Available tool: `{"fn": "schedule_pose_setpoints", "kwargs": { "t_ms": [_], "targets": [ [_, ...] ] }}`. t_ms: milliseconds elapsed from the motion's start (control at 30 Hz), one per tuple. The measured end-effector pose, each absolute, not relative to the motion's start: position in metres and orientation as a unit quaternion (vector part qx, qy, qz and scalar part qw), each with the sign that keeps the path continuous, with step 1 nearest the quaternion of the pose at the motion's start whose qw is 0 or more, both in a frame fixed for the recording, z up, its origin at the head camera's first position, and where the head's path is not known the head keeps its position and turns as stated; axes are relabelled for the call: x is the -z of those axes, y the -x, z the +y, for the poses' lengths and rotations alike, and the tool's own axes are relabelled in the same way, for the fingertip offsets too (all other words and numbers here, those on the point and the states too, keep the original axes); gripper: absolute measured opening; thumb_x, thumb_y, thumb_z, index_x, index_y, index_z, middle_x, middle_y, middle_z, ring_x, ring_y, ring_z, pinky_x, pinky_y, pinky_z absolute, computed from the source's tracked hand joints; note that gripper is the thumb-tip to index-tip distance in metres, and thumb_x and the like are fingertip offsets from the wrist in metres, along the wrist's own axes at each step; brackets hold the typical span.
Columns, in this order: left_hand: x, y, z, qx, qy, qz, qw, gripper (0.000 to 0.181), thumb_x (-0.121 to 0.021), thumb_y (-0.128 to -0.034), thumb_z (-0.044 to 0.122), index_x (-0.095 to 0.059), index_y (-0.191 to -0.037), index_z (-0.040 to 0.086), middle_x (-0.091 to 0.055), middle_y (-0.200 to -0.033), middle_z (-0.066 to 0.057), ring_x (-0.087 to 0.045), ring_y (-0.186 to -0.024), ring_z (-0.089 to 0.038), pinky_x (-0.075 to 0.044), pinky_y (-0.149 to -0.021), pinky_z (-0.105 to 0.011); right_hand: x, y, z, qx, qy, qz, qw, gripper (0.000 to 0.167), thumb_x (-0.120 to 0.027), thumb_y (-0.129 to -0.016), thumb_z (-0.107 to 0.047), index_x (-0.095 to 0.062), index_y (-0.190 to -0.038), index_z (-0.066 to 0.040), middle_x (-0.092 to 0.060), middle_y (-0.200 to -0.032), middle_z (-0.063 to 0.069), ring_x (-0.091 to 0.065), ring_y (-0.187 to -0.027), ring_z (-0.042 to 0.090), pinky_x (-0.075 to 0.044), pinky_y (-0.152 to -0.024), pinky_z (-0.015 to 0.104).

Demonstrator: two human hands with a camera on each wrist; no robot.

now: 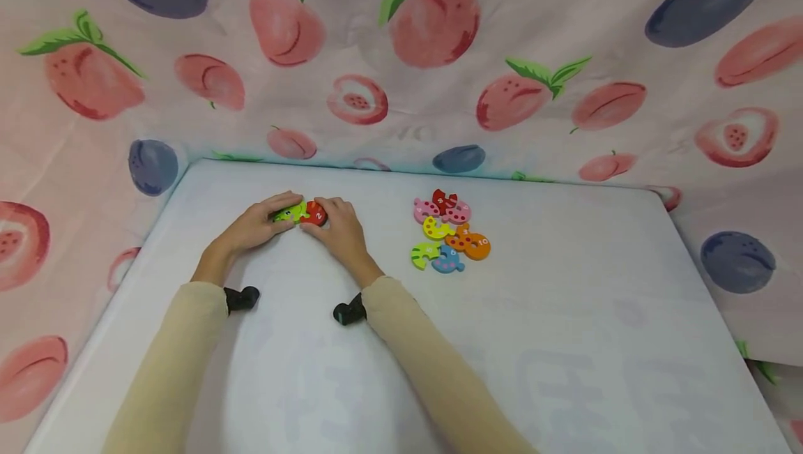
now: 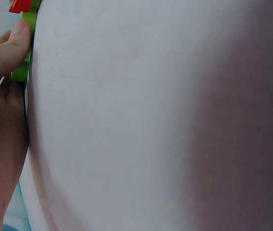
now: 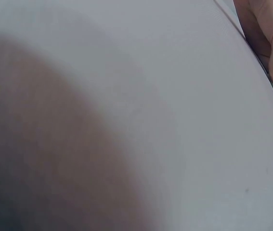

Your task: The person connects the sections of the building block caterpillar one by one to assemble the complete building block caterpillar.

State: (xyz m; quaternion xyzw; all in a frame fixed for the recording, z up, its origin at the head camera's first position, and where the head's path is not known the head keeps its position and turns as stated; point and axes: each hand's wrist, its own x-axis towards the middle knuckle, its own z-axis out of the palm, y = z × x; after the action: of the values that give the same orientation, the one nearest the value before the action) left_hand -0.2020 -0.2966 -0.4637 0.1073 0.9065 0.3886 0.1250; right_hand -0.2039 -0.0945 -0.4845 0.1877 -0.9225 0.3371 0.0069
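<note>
- Green and red, two small puzzle-like pieces lie side by side toward the far left of the white tabletop [image 1: 564,300], between the hands.
- Left hand [image 1: 256,225]: it pinches the green piece [image 1: 290,213], thumb on the near side and fingers on the far side; a drawn eye shows on the piece. From the left wrist, the thumb [image 2: 17,41] presses against its green edge, with a bit of red beyond.
- Right hand [image 1: 343,232]: it holds the red piece [image 1: 316,214], marked with a white 2, between thumb and fingers. The right wrist view catches only the thumb and a sliver of green at the frame's edge.
- The green and red pieces meet or nearly meet; whether they are interlocked cannot be told.
- Well to the right of both hands sits a loose cluster: a red piece [image 1: 444,200] between two pink ones, a yellow piece [image 1: 437,228] below, two orange ones, one marked 10 [image 1: 479,246], then a striped green piece [image 1: 425,255] beside a blue piece [image 1: 447,259].
- Beige sleeves [image 1: 439,356] cover the forearms, a black device at each wrist.
- Fruit-printed cloth [image 1: 357,35] hangs behind the tabletop.
</note>
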Motion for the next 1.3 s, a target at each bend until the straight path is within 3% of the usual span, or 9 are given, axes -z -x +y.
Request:
{"fn": "schedule_pose_setpoints", "kwargs": {
  "t_ms": [967, 1300],
  "targets": [
    [0.4618, 0.2019, -0.2962, -0.382, -0.104, 0.908, 0.134, 0.053, -0.059, -0.0966, 0.020, -0.043, -0.147, 0.015, -0.030, -0.159, -0.012, -0.017, -0.151, -0.034, -0.011, -0.119, -0.062, 0.4835, 0.2003, -0.0979, -0.268, -0.187, -0.945, 0.021, 0.061, -0.062, -0.089, -0.053, -0.053, -0.140, -0.021, -0.053, -0.129, 0.000, -0.045, -0.121, 0.017, -0.051, -0.096, 0.025],
    [0.4624, 0.2013, -0.2970, -0.380, -0.099, 0.910, 0.134, 0.053, -0.058, -0.0968, 0.022, -0.042, -0.148, 0.016, -0.030, -0.159, -0.011, -0.017, -0.151, -0.033, -0.011, -0.118, -0.063, 0.4823, 0.1996, -0.1010, -0.259, -0.181, -0.948, 0.028, 0.059, -0.063, -0.088, -0.052, -0.055, -0.139, -0.021, -0.052, -0.125, 0.001, -0.044, -0.116, 0.016, -0.049, -0.086, 0.020]
  ]
}}
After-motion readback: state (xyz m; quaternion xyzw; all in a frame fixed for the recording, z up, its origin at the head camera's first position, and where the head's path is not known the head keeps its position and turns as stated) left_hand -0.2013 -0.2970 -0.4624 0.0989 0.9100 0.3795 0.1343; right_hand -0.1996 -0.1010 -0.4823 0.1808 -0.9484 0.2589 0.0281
